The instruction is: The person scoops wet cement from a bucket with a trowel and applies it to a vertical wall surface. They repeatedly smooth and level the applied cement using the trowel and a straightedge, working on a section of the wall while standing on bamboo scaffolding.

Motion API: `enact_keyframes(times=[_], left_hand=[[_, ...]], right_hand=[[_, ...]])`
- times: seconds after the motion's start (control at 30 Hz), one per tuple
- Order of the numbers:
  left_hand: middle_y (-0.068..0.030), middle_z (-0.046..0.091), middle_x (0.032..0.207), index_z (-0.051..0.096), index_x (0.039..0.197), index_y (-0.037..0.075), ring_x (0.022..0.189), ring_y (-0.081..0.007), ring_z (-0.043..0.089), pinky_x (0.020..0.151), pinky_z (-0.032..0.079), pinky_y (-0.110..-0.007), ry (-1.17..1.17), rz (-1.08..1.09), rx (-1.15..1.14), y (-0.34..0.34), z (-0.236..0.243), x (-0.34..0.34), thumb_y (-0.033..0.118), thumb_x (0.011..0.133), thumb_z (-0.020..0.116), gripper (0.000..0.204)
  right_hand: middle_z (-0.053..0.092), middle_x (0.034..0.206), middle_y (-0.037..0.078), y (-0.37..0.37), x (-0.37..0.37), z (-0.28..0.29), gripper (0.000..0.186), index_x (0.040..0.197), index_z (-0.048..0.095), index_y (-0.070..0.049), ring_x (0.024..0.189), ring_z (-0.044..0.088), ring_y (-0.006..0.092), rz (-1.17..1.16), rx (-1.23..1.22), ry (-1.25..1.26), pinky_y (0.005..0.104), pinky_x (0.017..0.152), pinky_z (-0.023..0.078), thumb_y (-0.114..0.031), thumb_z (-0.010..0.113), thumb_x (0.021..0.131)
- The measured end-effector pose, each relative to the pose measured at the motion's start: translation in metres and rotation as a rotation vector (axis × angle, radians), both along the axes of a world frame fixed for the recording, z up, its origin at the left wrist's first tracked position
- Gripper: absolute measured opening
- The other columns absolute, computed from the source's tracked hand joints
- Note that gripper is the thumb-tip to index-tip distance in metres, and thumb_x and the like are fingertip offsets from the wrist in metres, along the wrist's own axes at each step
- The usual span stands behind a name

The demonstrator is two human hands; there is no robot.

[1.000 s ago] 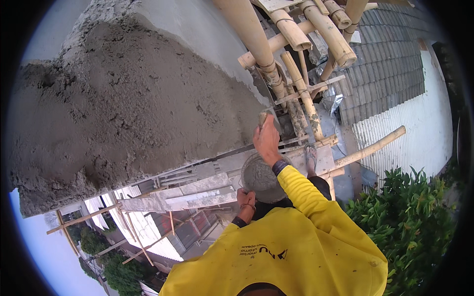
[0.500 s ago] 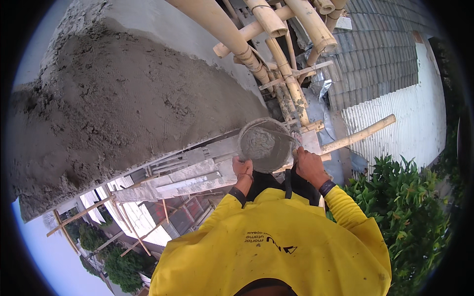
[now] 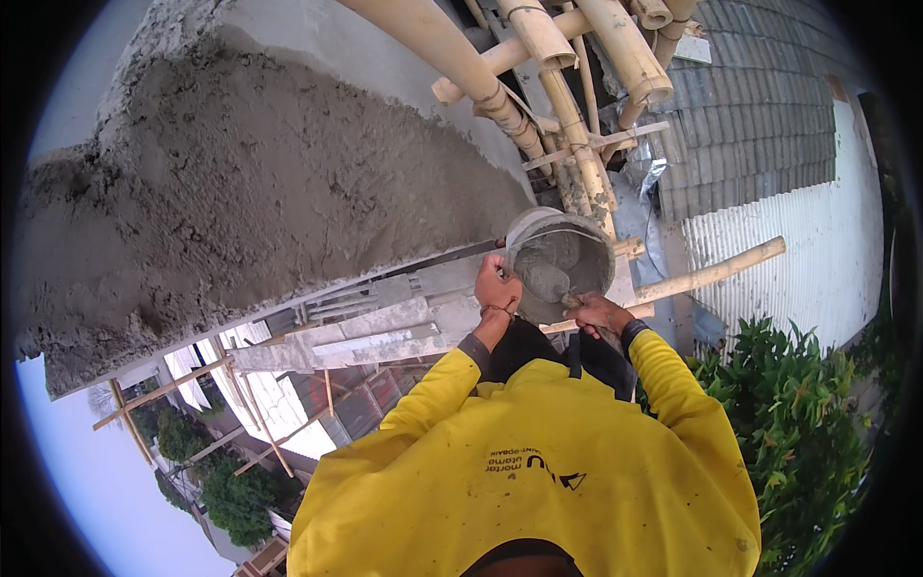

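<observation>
A grey bucket (image 3: pixel 607 252) stands tilted toward me on the planks, with wet mortar (image 3: pixel 561 249) inside. My left hand (image 3: pixel 497 290) is closed on its left rim. At the near right rim, my right hand (image 3: pixel 600 315) is wrapped round the handle of a trowel (image 3: pixel 545 283). The mortar-smeared blade of that trowel lies inside the bucket. To the left stretches a wall (image 3: pixel 269 163) covered with rough, wet grey plaster.
Bamboo scaffold poles (image 3: pixel 510 96) rise beyond the bucket, and one pole (image 3: pixel 711 269) sticks out to the right. Mortar-stained planks (image 3: pixel 385 332) run left below the wall. Tiled roofing (image 3: pixel 750 125), a corrugated sheet (image 3: pixel 779 221) and leafy branches (image 3: pixel 779 413) lie on the right.
The bucket has shifted right in view and tipped toward me. My right hand has come lower, and the trowel blade now sits deeper in the bucket. The left hand keeps the rim.
</observation>
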State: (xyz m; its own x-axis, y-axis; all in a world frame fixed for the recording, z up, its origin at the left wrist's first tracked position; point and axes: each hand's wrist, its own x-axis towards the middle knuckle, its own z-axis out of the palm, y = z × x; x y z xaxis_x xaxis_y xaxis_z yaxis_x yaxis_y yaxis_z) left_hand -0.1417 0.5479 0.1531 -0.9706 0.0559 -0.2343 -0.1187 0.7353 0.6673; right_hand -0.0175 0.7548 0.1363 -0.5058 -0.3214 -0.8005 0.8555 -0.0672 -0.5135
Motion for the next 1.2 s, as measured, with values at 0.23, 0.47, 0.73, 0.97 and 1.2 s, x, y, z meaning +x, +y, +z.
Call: enact_keyframes(times=[0.23,0.47,0.73,0.97,1.2], left_hand=[[-0.0113,0.06,0.081,0.055,0.094,0.0,0.073,-0.0277,0.067,0.05,0.054,-0.037,-0.465,0.424,0.353,-0.029,-0.044,0.004,0.007,0.076,0.063,0.021],[-0.017,0.065,0.099,0.056,0.109,-0.002,0.081,-0.0315,0.069,0.057,0.061,-0.039,-0.558,0.441,0.347,-0.068,-0.044,-0.001,0.007,0.078,0.061,0.033],[-0.0114,0.06,0.094,0.053,0.101,0.004,0.082,-0.0291,0.069,0.056,0.061,-0.041,-0.508,0.368,0.216,-0.157,-0.022,0.019,0.008,0.078,0.064,0.026],[-0.0135,0.066,0.09,0.058,0.107,-0.004,0.069,-0.027,0.069,0.048,0.06,-0.037,-0.504,0.644,0.208,-0.189,-0.043,0.054,0.01,0.072,0.068,0.039],[-0.0133,0.065,0.09,0.058,0.106,-0.004,0.07,-0.0277,0.069,0.048,0.059,-0.037,-0.513,0.644,0.279,-0.165,-0.047,0.056,0.01,0.071,0.069,0.039]], right_hand=[[0.051,0.063,0.001,-0.029,0.031,0.043,0.015,0.103,0.055,-0.003,0.041,0.047,0.0094,-0.18,0.184,0.271,0.029,0.039,0.041,-0.013,0.062,0.096],[0.05,0.071,0.003,-0.02,0.036,0.134,0.022,0.11,0.051,-0.004,0.046,0.049,0.0119,-0.946,-0.218,0.255,0.0277,0.042,0.045,-0.009,0.056,0.089],[0.053,0.093,0.009,-0.022,-0.036,0.171,0.038,0.125,0.044,0.002,0.064,0.056,0.0143,-1.411,0.79,0.701,0.0268,0.059,0.05,0.0,0.052,0.088],[0.06,0.106,0.033,-0.168,-0.174,0.185,0.047,0.126,0.037,0.002,0.091,0.06,0.0538,-0.448,0.712,0.723,0.0576,0.077,0.047,-0.008,0.06,0.086],[0.064,0.103,0.026,-0.136,-0.044,0.19,0.041,0.121,0.045,0.0,0.089,0.065,0.0463,-0.201,0.65,1.024,0.0551,0.074,0.052,-0.008,0.06,0.084]])
